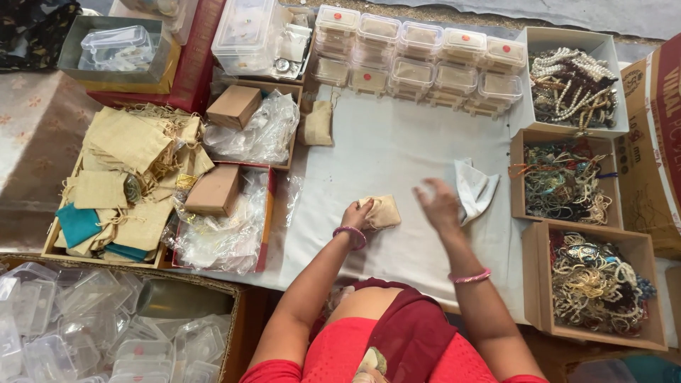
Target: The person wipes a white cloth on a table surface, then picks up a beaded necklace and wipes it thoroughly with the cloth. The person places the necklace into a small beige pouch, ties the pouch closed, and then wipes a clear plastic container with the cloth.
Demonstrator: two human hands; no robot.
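White-clothed tabletop [383,152]: the left hand [355,215] pinned a jute pouch [381,211] flat, fingers clamped on its edge; right hand [440,206] hovered just beside the pouch, blurred, fingers apart.

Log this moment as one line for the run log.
left hand: holds small beige pouch | right hand: blurred, above white cloth, beside folded white piece

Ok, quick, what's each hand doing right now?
Left hand: closed on a small beige cloth pouch on the white sheet.
Right hand: open, blurred, holding nothing, above the sheet.
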